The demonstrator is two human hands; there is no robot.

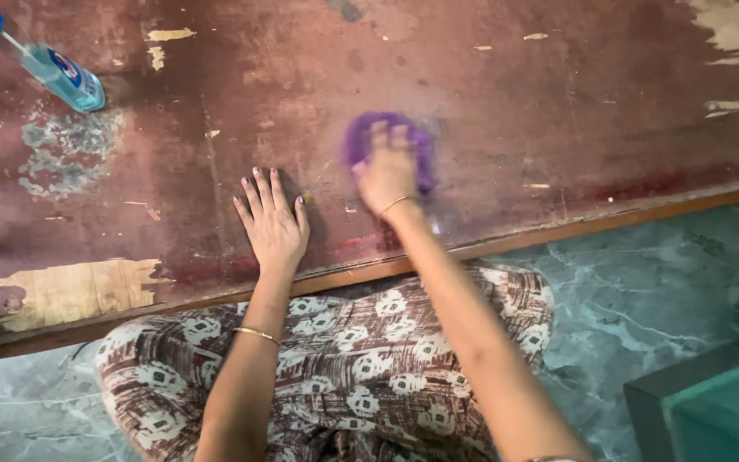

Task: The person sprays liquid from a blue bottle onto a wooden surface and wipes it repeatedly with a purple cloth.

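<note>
Right hand (387, 175) fingers pressed on purple cloth (384, 137); left hand (273, 221) flat, empty, splayed.

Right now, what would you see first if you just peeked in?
First the purple cloth, blurred under the right hand in the middle of the worn reddish-brown wooden surface. The left hand lies flat beside it, near the front edge. Far left at the top lies a blue spray bottle.

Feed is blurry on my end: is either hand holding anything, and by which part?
The right hand presses flat on top of a purple cloth, fingers spread over it. The left hand lies flat on the worn wooden surface, holding nothing.
</note>
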